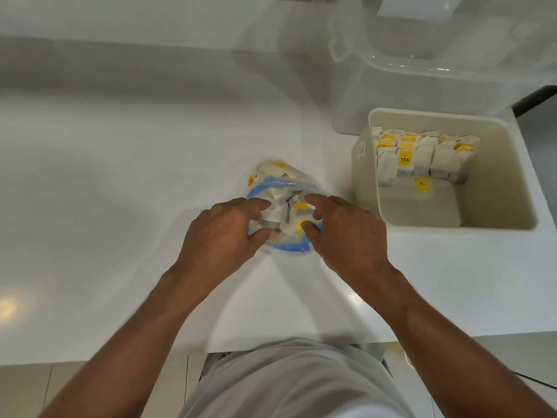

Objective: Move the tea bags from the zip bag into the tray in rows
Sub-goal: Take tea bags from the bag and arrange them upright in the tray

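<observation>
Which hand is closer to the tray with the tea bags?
Right. The right hand sits at the zip bag's edge beside the tray; the left hand is on the bag's far side, farther away.

On the white surface (120, 176), the left hand (223, 230) and right hand (346, 233) hold the zip bag (272, 171) open; tea bags (422, 155) stand in rows in the tray (363, 167).

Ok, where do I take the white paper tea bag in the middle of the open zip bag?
Pinch the white paper tea bag by its exposed upper edge, coming from above through the mouth of the clear blue-rimmed zip bag: it faces up and plastic walls cover its sides.
</observation>
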`<state>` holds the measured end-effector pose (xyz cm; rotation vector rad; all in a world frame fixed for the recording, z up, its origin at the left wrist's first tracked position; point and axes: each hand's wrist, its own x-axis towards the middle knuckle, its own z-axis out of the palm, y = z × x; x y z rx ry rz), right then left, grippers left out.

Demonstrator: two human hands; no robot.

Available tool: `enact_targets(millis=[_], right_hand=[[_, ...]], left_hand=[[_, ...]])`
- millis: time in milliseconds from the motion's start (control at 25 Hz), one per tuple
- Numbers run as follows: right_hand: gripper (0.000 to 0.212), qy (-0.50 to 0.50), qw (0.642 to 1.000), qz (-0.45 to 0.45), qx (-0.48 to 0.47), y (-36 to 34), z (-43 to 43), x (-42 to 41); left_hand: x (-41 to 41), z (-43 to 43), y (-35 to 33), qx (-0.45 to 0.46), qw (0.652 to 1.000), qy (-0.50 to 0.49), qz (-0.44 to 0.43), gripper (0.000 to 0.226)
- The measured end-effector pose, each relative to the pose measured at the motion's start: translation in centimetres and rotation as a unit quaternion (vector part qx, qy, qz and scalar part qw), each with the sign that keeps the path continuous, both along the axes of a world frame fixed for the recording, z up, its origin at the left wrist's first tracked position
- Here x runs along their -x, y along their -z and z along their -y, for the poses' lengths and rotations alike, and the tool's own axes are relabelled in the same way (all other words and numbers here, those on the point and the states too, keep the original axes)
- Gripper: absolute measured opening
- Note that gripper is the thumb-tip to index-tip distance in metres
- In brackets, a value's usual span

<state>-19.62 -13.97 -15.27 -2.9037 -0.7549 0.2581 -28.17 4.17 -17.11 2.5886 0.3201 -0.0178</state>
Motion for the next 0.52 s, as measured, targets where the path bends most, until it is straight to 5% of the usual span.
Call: enact_targets(millis=[200,520], right_hand=[[0.028,-0.045,0.993,0.038,-0.102,0.1,-2.6,-1.1],[0.027,-0.041,0.987,0.138,-0.070,3.2,-4.4,-2.2]], left_hand=[[-1.0,0.9,-0.9,-0.053,0.997,-0.020,0.045,0.032],[-1.9,1.1,-0.6,-0.092,0.994,-0.027,0.052,0.013]])
